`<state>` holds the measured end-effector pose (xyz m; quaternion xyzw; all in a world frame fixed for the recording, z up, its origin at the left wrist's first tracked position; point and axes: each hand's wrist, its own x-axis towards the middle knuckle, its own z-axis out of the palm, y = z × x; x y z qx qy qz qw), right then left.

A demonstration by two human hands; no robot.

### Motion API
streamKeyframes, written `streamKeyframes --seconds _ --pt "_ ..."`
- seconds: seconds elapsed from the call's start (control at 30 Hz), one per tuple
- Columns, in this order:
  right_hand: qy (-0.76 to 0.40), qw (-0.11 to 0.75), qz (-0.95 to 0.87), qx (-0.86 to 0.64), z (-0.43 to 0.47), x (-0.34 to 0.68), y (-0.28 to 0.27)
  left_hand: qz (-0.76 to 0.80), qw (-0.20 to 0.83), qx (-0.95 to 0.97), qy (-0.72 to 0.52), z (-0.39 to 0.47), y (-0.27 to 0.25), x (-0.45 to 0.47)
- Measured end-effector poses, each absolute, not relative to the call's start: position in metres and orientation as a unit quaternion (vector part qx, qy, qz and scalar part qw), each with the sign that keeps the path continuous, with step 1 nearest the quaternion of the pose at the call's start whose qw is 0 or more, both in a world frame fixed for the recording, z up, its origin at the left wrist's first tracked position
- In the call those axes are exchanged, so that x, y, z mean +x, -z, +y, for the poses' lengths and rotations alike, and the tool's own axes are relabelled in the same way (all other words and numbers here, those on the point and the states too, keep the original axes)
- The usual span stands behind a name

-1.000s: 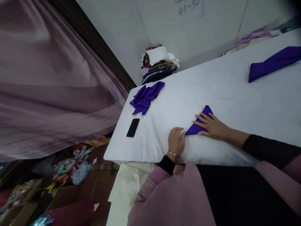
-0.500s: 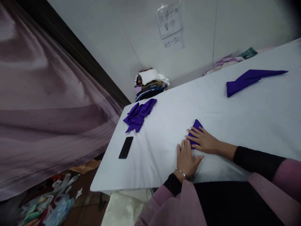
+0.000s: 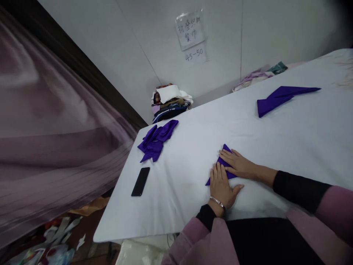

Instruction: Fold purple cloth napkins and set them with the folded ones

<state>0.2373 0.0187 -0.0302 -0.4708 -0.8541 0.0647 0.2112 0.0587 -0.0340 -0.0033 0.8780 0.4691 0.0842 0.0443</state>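
A purple cloth napkin (image 3: 231,175), folded into a triangle, lies on the white-covered table (image 3: 193,147) in front of me. My left hand (image 3: 221,186) rests flat on its near left part, fingers stretched out and thumb spread to the right. Just beyond it, my right hand (image 3: 238,163) presses flat on the upper right part with the fingers slightly apart. Both hands hide much of the cloth; its top tip and lower left corner stick out. Neither hand grips anything.
To the left lie a bunched purple cloth (image 3: 157,141) and a black phone (image 3: 140,182). A long folded purple cloth (image 3: 281,98) lies at the far right. Stacked fabrics (image 3: 171,103) stand by the wall behind the table. A mauve curtain (image 3: 55,140) hangs at left.
My view has shifted, so the table items sit a little further left. My hands stay flat on the purple napkin, whose lower left corner now shows more beside the left hand.
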Motion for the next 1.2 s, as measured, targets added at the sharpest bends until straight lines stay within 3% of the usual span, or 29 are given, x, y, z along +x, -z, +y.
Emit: streamKeyframes --seconds 0.97,1.2 --pt "-0.117 0.121 -0.858 -0.485 0.07 0.26 0.024 0.456 0.008 0.888 -0.052 -0.02 -0.017 0.075" --pt "-0.196 0.112 -0.839 -0.496 0.077 0.267 0.003 0.458 0.033 0.888 -0.031 -0.016 -0.006 0.074"
